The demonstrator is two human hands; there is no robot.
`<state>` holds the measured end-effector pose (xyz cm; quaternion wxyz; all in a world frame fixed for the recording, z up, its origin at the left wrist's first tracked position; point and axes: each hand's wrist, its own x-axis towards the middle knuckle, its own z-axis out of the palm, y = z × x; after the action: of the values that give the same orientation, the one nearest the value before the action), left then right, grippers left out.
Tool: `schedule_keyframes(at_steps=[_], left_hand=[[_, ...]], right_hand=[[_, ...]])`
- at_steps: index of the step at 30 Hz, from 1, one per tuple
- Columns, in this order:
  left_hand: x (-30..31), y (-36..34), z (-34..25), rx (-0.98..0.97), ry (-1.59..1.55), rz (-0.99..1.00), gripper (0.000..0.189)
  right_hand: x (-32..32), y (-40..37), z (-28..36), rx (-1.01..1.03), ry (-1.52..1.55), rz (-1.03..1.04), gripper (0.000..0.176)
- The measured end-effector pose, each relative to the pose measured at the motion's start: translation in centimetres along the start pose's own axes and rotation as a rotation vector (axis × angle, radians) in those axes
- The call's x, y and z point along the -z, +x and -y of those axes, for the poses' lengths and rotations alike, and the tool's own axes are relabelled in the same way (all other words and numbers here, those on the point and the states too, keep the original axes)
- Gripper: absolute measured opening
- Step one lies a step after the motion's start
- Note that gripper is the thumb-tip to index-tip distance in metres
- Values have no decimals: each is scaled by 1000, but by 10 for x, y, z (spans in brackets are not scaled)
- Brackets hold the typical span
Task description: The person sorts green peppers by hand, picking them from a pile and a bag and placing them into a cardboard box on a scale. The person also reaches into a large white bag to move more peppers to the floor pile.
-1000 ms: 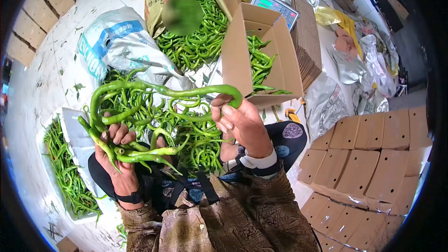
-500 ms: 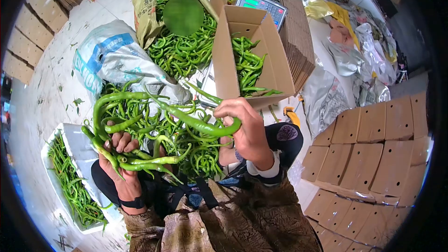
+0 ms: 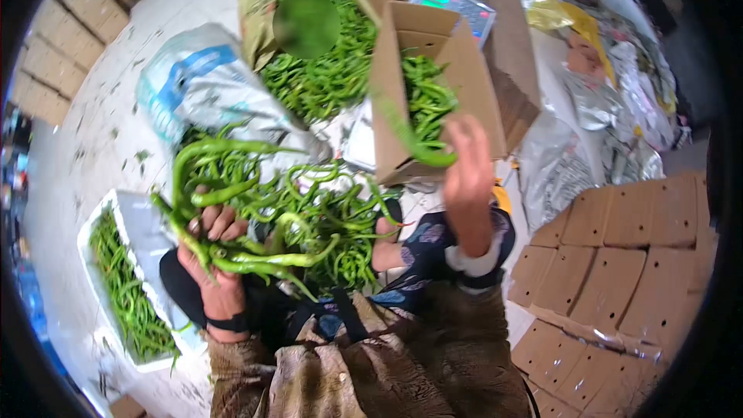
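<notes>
My left hand (image 3: 219, 263) is closed around a bunch of long green chili peppers (image 3: 267, 259), their curved ends sticking out on both sides. Slightly smeared by motion, my right hand (image 3: 469, 186) grips one long green chili pepper (image 3: 422, 153) at the near side of an open cardboard box (image 3: 484, 93). Inside that box lies a layer of green peppers (image 3: 429, 97). Between my legs, below both hands, spreads a heap of loose green peppers (image 3: 356, 220), partly hidden by the left hand's bunch.
A large open sack (image 3: 259, 23) spills peppers behind the heap, beside a white-and-blue sack (image 3: 209, 70). A white foam box (image 3: 93, 251) of peppers stands left. A digital scale (image 3: 453, 4) sits behind the cardboard box. Stacked cartons (image 3: 611, 279) line the right.
My right hand has moved right and away from me with its pepper, from above the heap to the cardboard box. The left hand keeps its bunch; the view has shifted slightly.
</notes>
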<state>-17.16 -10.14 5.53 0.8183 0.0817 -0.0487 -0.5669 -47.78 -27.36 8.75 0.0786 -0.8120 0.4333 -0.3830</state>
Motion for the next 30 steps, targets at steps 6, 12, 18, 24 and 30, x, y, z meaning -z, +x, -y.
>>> schedule_keyframes(at_steps=[6,12,18,24,30], left_hand=[[-11,-5,1,62,-96,90,45],[-15,-6,9,198,-175,85,46],[-7,-11,13,279,-100,95,50],[-3,-10,7,402,-78,-59,44],[2,-12,17,268,21,-192,34]], right_hand=[[3,-2,4,-108,15,187,32],[-45,-15,83,-191,707,545,28],[-92,-18,121,235,713,509,24],[-94,-17,113,-50,841,690,25],[-85,-5,105,-130,807,479,24]])
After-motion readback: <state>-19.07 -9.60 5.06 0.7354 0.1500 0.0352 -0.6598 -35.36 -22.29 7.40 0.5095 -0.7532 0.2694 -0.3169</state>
